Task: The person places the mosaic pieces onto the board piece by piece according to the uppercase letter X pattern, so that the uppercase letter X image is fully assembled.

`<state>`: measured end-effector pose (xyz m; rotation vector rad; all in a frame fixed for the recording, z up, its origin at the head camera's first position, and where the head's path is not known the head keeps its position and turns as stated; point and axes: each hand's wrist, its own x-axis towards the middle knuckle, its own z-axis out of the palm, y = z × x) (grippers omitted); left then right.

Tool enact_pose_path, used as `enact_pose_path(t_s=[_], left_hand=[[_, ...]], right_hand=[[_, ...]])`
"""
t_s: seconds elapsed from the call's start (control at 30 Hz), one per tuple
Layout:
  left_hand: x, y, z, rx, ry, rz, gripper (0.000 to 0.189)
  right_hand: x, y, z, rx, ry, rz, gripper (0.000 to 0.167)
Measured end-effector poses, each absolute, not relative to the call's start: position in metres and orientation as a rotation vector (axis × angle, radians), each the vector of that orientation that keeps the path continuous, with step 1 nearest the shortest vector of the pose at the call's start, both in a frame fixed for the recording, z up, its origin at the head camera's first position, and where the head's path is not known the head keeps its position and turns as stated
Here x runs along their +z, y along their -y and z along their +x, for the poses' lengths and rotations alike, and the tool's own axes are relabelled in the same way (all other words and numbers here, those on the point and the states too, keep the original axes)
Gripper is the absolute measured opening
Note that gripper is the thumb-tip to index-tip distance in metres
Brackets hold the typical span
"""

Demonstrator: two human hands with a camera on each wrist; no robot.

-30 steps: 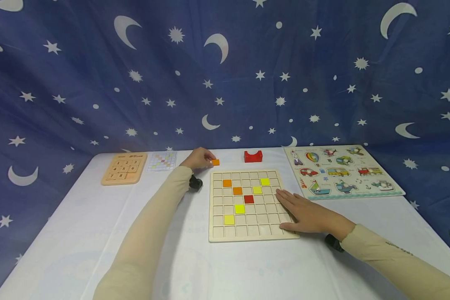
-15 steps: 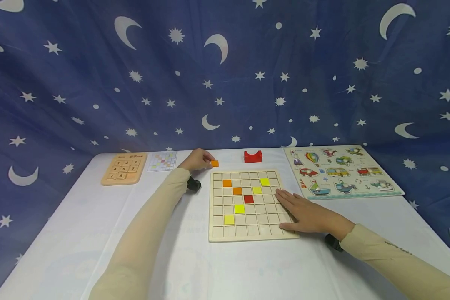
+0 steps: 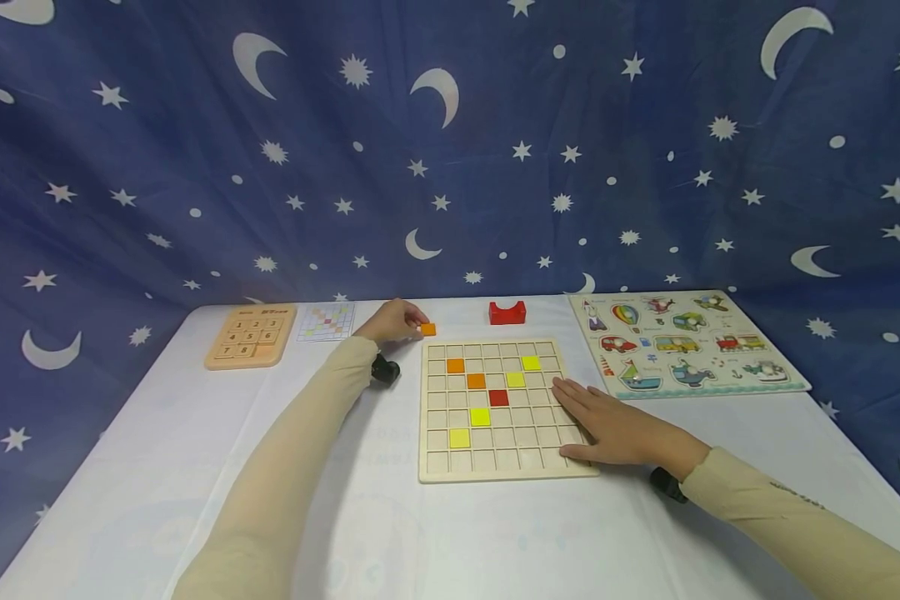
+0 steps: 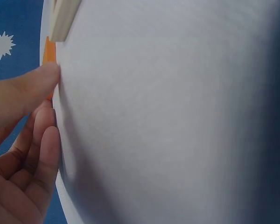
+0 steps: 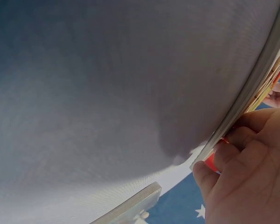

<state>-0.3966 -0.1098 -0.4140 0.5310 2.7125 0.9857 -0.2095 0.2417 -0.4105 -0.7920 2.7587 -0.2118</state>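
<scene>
Behind the far left corner of the wooden grid board (image 3: pixel 510 465), my left hand (image 3: pixel 396 322) pinches an orange square tile (image 3: pixel 428 330) between thumb and fingers. The left wrist view shows the thumb (image 4: pixel 42 77) against the tile's orange edge (image 4: pixel 50 51), low by the white cloth. Flat on the board's right side rests my right hand (image 3: pixel 611 427), fingers spread. Set in the board's cells are orange tiles (image 3: pixel 476 381), several yellow tiles (image 3: pixel 480 417) and a red tile (image 3: pixel 498 398), which together form two crossing diagonals.
A red block with a curved notch (image 3: pixel 507 313) stands behind the board. At the left lie a wooden number puzzle (image 3: pixel 243 360) and a printed pattern card (image 3: pixel 326 322). A vehicle picture puzzle (image 3: pixel 690 354) lies at the far right. A starry blue curtain (image 3: pixel 450 167) hangs behind the table.
My left hand and the orange tile have shifted slightly toward the board and a touch left. The right hand stays in place, and the tiles in the board are unchanged.
</scene>
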Motion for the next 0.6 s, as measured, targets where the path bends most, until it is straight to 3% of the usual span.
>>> enact_pose_path(t_s=[0.6], left_hand=[[-0.4151, 0.1087, -0.3938, 1.025, -2.706, 0.502, 0.026]], right_hand=[[-0.4128, -0.242, -0.2101, -0.204, -2.754, -0.771, 0.093]])
